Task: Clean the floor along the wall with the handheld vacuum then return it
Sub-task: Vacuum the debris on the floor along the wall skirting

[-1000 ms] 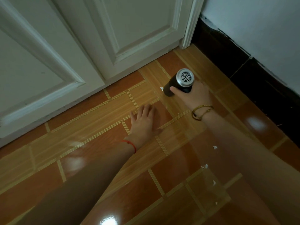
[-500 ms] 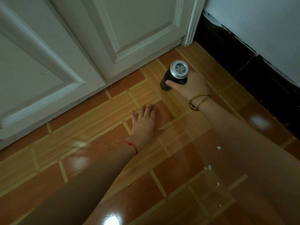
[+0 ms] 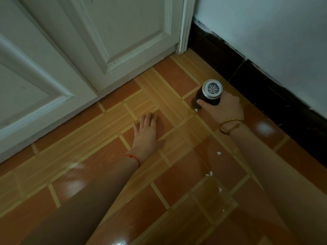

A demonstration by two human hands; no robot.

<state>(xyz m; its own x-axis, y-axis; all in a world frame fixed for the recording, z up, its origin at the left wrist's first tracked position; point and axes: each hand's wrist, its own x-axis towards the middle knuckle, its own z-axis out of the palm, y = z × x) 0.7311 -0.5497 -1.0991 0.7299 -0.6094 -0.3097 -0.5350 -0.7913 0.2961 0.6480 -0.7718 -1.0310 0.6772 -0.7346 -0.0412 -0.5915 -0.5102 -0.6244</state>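
The handheld vacuum (image 3: pixel 208 92) is a black cylinder with a round silver vented end facing up; its nozzle points down at the tiled floor (image 3: pixel 99 167) close to the dark baseboard (image 3: pixel 276 96). My right hand (image 3: pixel 224 108) grips its body. A white scrap (image 3: pixel 195 110) lies right beside the nozzle. More white scraps (image 3: pixel 218 153) trail back along the floor by my right forearm. My left hand (image 3: pixel 147 134) rests flat on the tiles, palm down, fingers together, holding nothing.
A white panelled door (image 3: pixel 85 50) closes the far side, its frame (image 3: pixel 184 32) meeting the corner. A pale wall (image 3: pixel 265 36) above the baseboard runs along the right. The glossy orange tiles show light reflections.
My right hand has carried the vacuum to the right, from near the door toward the baseboard. The left hand has stayed planted on the floor.
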